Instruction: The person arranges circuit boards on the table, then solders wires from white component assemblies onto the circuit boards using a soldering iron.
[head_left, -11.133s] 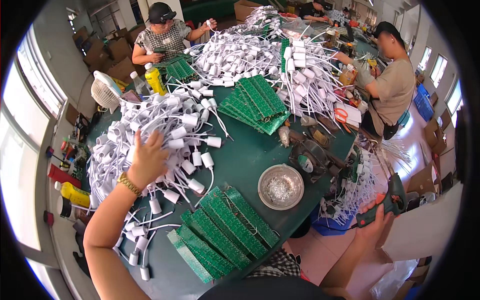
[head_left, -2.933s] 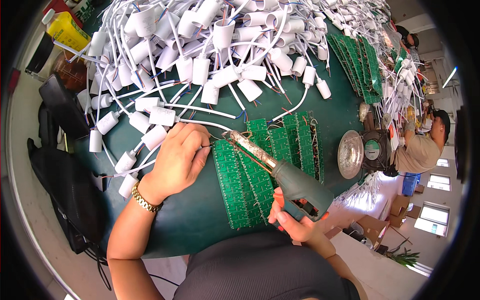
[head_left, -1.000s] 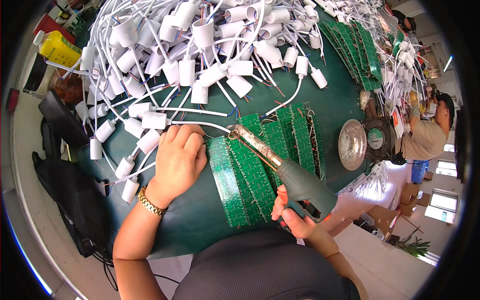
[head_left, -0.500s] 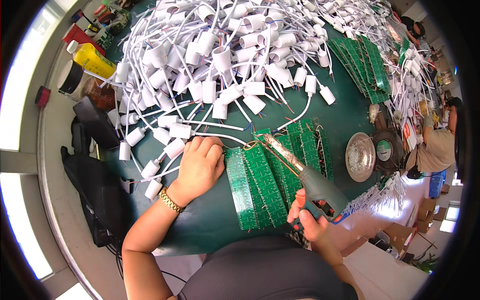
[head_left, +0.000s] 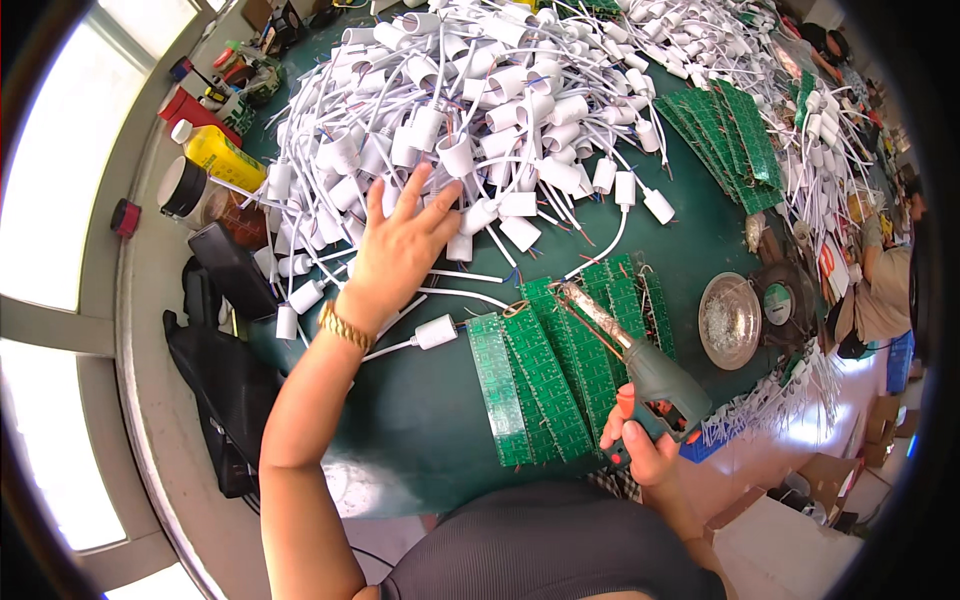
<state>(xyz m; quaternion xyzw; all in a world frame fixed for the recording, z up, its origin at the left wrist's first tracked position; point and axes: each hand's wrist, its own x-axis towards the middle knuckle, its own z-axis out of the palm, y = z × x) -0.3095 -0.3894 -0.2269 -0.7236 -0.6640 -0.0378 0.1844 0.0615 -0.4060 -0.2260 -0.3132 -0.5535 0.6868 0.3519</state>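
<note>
My left hand point(head_left: 402, 245) reaches over the near side of a heap of white lamp holders point(head_left: 455, 155) with white cables. Its fingers are spread among the holders, and no firm grip on any of them shows. In my right hand point(head_left: 640, 450) is a dark green soldering gun point(head_left: 662, 385), its long metal tip slanting toward the far left. That tip lies over green circuit board panels point(head_left: 545, 385), which overlap in rows on the table. Left of the panels lies a single white lamp holder point(head_left: 436, 332), its cable running under my left forearm.
A round dish point(head_left: 729, 320) of small pale bits stands right of the panels, beside a solder spool point(head_left: 777, 303). More board panels point(head_left: 735, 140) lie far right. A yellow bottle point(head_left: 222, 155) and black bag point(head_left: 215, 375) are at the left. A co-worker point(head_left: 885, 285) sits far right.
My left hand has gone from beside the panels up to the heap, and its fingers have spread. A lamp holder now lies left of the panels. My right hand still holds the soldering gun.
</note>
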